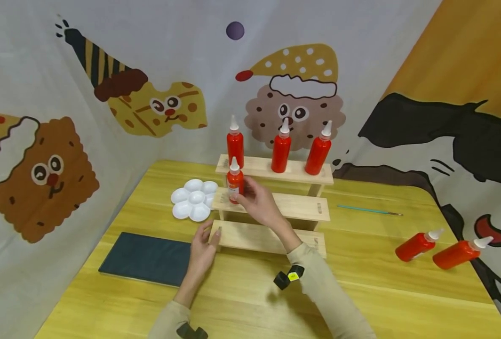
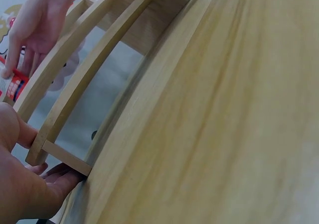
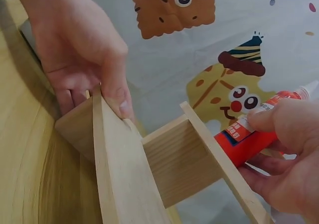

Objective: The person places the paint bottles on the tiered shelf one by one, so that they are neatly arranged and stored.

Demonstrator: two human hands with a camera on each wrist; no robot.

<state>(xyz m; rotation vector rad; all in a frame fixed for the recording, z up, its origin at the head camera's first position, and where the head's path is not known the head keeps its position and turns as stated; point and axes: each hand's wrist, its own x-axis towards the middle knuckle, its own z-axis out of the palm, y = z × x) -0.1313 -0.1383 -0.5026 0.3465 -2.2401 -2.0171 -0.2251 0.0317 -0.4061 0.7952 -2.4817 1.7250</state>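
Observation:
My right hand (image 1: 256, 201) grips a red squeeze bottle (image 1: 235, 181) with a white pointed cap, at the left end of the middle step of a wooden three-step rack (image 1: 271, 237). In the right wrist view, the thumb lies over the label of this bottle (image 3: 244, 127), beside the step's edge. At the left end of the lowest step, my left hand (image 1: 203, 247) holds the rack, its thumb on top and fingers underneath, as the left wrist view shows. Three more red bottles (image 1: 281, 151) stand on the top step.
A white flower-shaped palette (image 1: 196, 197) lies left of the rack, with a dark flat board (image 1: 148, 258) nearer the front. To the right are a thin teal paintbrush (image 1: 369, 210) and two more red bottles (image 1: 415, 246). A cartoon-printed cloth (image 1: 182, 37) hangs behind the table.

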